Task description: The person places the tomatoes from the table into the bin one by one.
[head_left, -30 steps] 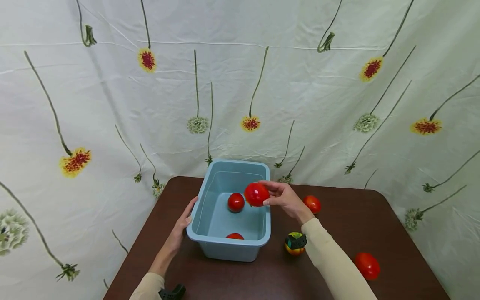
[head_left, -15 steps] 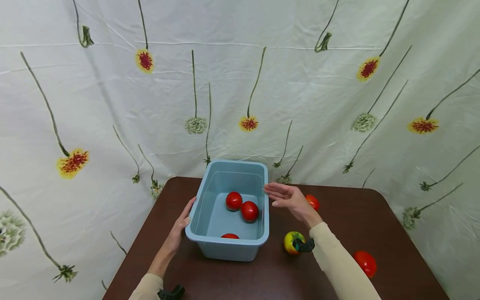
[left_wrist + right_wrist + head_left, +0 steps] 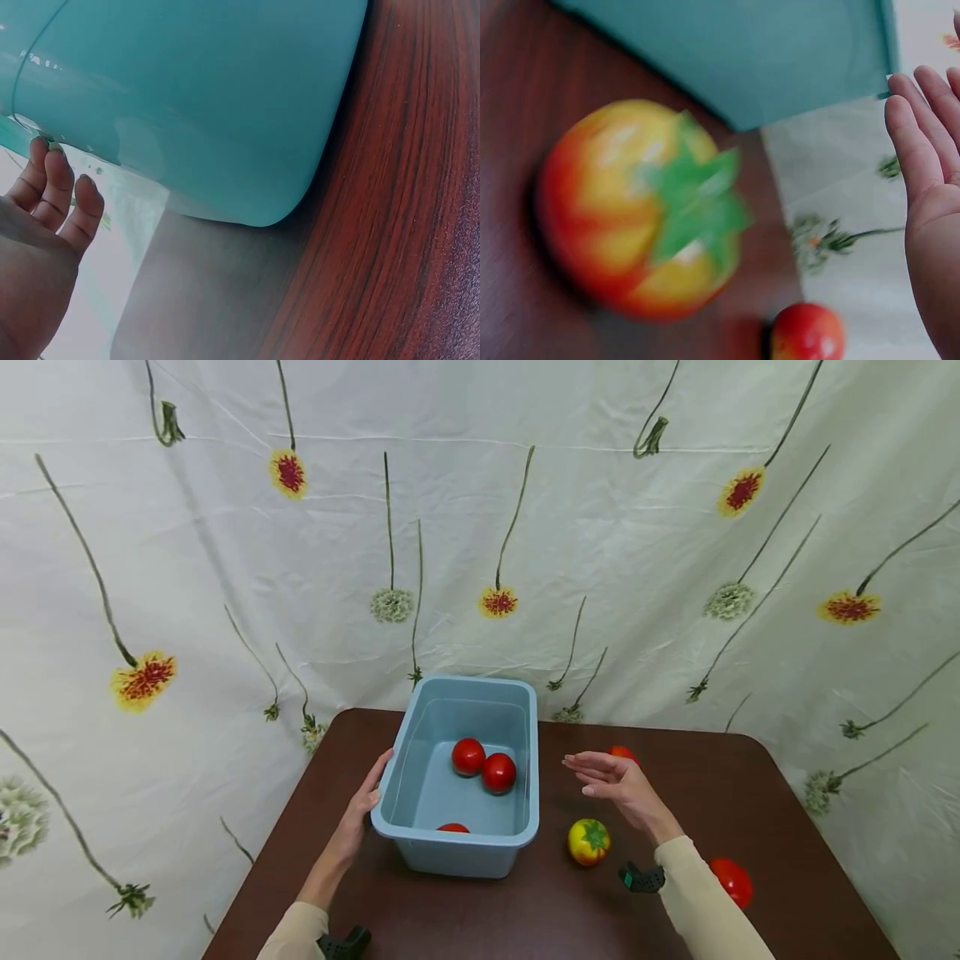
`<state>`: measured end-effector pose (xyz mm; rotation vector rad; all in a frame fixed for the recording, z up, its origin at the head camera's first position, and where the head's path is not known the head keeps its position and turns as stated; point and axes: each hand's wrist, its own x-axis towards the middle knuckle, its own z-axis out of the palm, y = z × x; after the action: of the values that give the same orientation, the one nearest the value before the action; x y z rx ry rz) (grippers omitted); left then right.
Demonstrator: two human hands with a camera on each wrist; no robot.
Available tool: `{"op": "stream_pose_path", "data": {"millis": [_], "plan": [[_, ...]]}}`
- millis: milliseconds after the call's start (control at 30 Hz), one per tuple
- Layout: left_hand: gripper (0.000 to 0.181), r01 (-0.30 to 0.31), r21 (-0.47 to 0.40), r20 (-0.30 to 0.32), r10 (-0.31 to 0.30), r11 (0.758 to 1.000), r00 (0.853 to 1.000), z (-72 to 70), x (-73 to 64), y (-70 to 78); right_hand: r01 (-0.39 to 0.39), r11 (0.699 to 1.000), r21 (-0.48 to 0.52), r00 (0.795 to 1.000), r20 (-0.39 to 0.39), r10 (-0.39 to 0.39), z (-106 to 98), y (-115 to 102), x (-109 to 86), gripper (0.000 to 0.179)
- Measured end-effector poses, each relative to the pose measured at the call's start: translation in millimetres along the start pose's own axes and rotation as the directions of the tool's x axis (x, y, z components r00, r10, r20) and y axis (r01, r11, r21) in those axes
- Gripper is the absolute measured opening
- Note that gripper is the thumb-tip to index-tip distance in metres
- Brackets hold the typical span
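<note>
In the head view my left hand (image 3: 360, 810) rests against the left side of a light blue plastic bin (image 3: 480, 856), its fingers stretched along the rim. The left wrist view shows those fingertips (image 3: 56, 154) right at the bin's rim. Inside the bin lie red tomatoes: two together, one (image 3: 468, 757) and another (image 3: 498, 773), and a third (image 3: 453, 828) partly hidden by the near wall. My right hand (image 3: 618, 785) hovers to the right of the bin with fingers extended, holding nothing. Nearest it is a yellow-red tomato (image 3: 588, 842) with a green leafy top, large in the right wrist view.
A red tomato (image 3: 624, 753) shows partly behind my right hand, and another (image 3: 731, 881) lies at the right, partly covered by the sleeve. All rest on a dark brown table (image 3: 480, 927). A white flowered cloth (image 3: 600, 543) hangs behind.
My right hand has let go of a red tomato into the bin and moved right and slightly down, away from the rim. The left hand has stayed at the bin.
</note>
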<state>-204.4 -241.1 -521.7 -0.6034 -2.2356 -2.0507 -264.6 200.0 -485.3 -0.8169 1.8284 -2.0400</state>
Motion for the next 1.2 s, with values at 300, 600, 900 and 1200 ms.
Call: {"op": "stream_pose_path", "data": {"millis": [300, 600, 900, 1200], "plan": [[0.055, 0.019, -0.027, -0.001, -0.019, 0.999, 1.000, 3.2, 1.5, -1.6, -0.102, 0.994, -0.026, 0.995, 0.008, 0.102, -14, 31, -38.0, 0.050], [0.055, 0.030, -0.019, -0.018, -0.030, 0.999, 0.999, 3.1, 0.0, -1.9, -0.106, 0.994, 0.035, 0.991, -0.074, 0.109, -22, 55, -71.0, 0.053], [0.056, 0.013, -0.007, -0.010, -0.013, 1.000, 1.000, 1.4, 2.6, -0.9, -0.197, 0.980, 0.041, 0.968, -0.150, 0.201, -16, 81, -83.6, 0.065], [0.056, 0.013, 0.004, -0.017, -0.013, 1.000, 1.000, 1.6, 2.7, 0.4, -0.204, 0.979, 0.012, 0.967, -0.157, 0.203, -15, 90, -84.2, 0.068]]}}
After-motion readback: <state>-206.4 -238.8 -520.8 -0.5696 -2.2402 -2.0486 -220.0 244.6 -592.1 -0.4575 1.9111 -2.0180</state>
